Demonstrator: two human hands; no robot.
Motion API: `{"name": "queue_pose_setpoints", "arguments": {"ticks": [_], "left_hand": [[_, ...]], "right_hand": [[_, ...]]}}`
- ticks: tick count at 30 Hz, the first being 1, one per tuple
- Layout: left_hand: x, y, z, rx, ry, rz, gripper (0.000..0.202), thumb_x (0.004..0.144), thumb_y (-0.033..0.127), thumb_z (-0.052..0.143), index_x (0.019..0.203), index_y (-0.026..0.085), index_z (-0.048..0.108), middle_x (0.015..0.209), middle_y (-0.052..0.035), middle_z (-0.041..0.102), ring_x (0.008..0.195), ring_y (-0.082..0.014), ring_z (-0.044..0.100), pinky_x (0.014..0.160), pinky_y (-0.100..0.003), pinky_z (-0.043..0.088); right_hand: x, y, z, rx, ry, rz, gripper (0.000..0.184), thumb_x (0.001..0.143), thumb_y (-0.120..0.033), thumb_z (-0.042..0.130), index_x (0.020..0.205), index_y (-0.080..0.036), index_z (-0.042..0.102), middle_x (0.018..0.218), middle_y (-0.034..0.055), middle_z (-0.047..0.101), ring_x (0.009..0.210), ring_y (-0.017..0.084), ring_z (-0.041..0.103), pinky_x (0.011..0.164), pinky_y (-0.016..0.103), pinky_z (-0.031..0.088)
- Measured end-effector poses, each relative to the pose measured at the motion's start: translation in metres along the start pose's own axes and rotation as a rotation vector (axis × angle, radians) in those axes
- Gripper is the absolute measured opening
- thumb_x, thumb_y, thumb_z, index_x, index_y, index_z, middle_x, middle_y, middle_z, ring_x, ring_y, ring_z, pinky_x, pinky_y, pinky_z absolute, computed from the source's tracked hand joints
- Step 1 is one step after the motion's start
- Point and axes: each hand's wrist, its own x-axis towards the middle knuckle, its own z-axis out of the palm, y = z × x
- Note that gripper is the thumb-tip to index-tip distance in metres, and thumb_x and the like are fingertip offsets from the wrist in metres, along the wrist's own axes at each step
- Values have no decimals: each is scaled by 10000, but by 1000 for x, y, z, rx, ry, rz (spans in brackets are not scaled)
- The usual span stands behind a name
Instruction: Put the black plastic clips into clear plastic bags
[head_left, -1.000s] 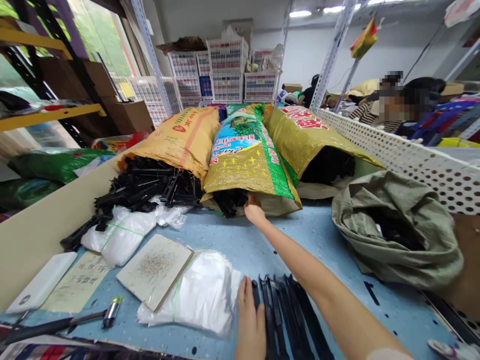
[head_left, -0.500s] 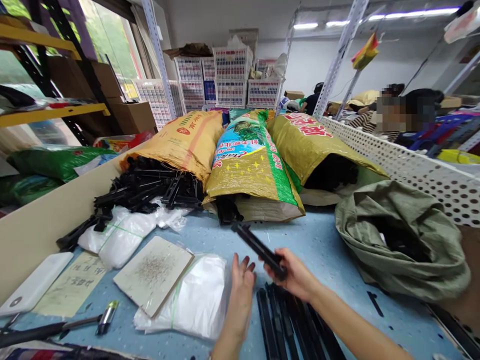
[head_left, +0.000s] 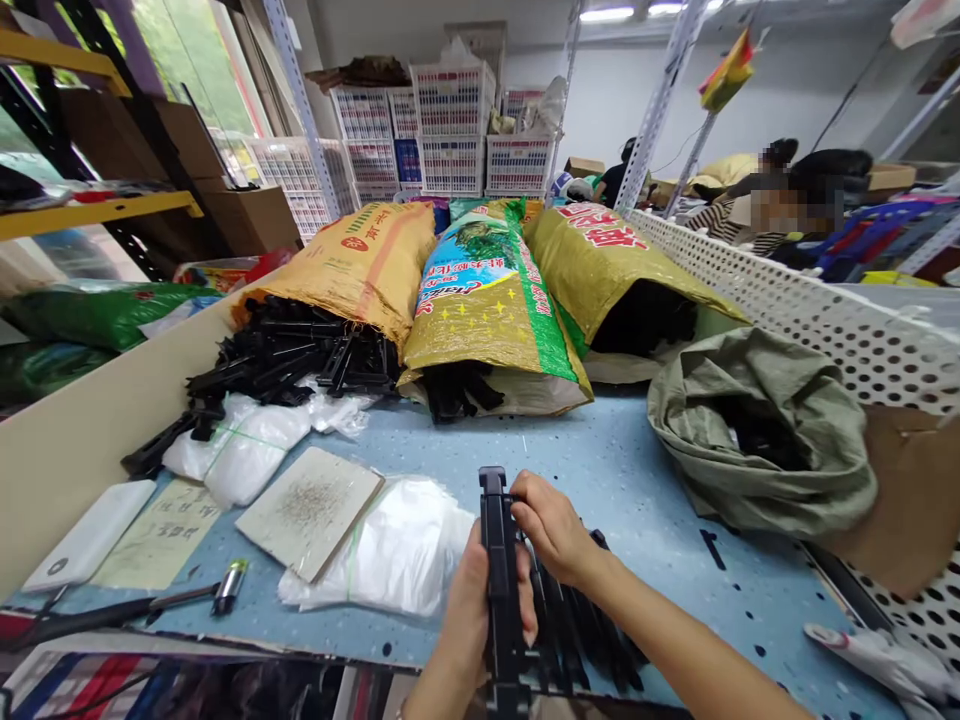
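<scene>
A long black plastic part (head_left: 499, 570) points away from me, raised above the near side of the blue table. My left hand (head_left: 472, 590) is wrapped round its lower half, thumb on one side and fingers on the other. Against its right edge near the far end, my right hand (head_left: 551, 525) is closed in a pinch; whether it grips the part or a small piece there is hidden. Several similar black strips (head_left: 577, 625) lie side by side under my right forearm. Left of my hands is a stack of white plastic bags (head_left: 409, 550), with a speckled square board (head_left: 311, 510) partly on it.
Three woven sacks stand behind: an orange one (head_left: 360, 260), a printed one (head_left: 487, 330) and a gold one (head_left: 600, 260), black parts at their mouths. A green cloth sack (head_left: 757, 430) sits right. A hammer (head_left: 150, 605) lies left. People sit beyond the perforated panel (head_left: 810, 310).
The black part has swung from a slant in my right hand to nearly straight ahead. My left hand, open before, now grips it. My right hand has shifted to its far end.
</scene>
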Motion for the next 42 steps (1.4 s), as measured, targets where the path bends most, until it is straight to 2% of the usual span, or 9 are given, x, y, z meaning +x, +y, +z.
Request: {"name": "queue_pose_setpoints", "arguments": {"ticks": [6, 12, 15, 19, 23, 29, 34, 38, 42], "left_hand": [[-4, 10, 0, 95, -24, 32, 476, 686, 563, 682, 939, 209, 488, 715, 28, 593, 330, -48, 468, 313, -171, 362], [-4, 14, -4, -71, -109, -190, 498, 742, 656, 516, 826, 164, 514, 530, 17, 545, 332, -94, 503, 311, -177, 367], [-8, 10, -1, -80, -52, -182, 454, 741, 591, 555, 902, 170, 501, 579, 23, 571, 343, -104, 517, 312, -191, 398], [-15, 5, 4, 96, 48, -16, 394, 778, 506, 588, 986, 188, 482, 597, 41, 564, 370, -83, 514, 353, -176, 432], [-17, 7, -1, 179, 84, -5, 413, 760, 511, 607, 1001, 199, 484, 631, 44, 565, 386, -81, 519, 351, -172, 431], [-2, 24, -13, 66, 155, 5, 406, 715, 544, 594, 812, 155, 525, 592, 6, 587, 479, -128, 572, 431, -223, 483], [10, 32, -15, -152, 163, -62, 416, 703, 536, 599, 858, 151, 564, 597, -9, 614, 461, -116, 546, 453, -224, 451], [10, 25, -28, -86, 205, -57, 435, 680, 580, 640, 809, 179, 532, 526, 23, 575, 429, -115, 529, 413, -201, 392], [14, 12, -56, 225, 411, 42, 407, 698, 506, 667, 909, 167, 589, 700, -39, 694, 632, -197, 663, 583, -285, 511]], "right_hand": [[-3, 6, 2, 37, 2, 5, 443, 988, -429, 148, 795, -220, 486, 711, 23, 520, 655, 160, 499, 623, 283, 401], [2, 9, -31, -400, -153, -305, 326, 972, -384, 299, 880, -182, 538, 770, 65, 553, 711, 192, 466, 642, 315, 374], [2, 5, -36, -342, -198, -360, 322, 961, -373, 336, 773, -188, 522, 706, 46, 515, 662, 177, 441, 613, 307, 359], [-9, -10, -18, 249, -171, 128, 391, 950, -492, 304, 722, -209, 449, 604, -28, 412, 537, 124, 378, 517, 255, 332], [-10, -21, -13, 695, -372, 640, 459, 920, -599, 258, 703, -221, 404, 513, -91, 270, 411, 86, 226, 403, 220, 225], [-3, -40, -51, 17, -391, 250, 272, 938, -431, 402, 858, -205, 529, 778, 2, 572, 698, 146, 504, 636, 266, 366], [-38, -56, -15, -231, -457, -115, 295, 952, -393, 365, 947, -170, 557, 932, 99, 623, 815, 214, 533, 727, 334, 403], [-58, -48, 16, -98, -468, 29, 336, 978, -369, 292, 866, -175, 542, 817, 55, 614, 709, 167, 526, 645, 270, 399], [-27, -18, 16, -23, -592, 156, 393, 978, -413, 318, 768, -205, 576, 726, -14, 606, 652, 128, 535, 612, 224, 388]]}}
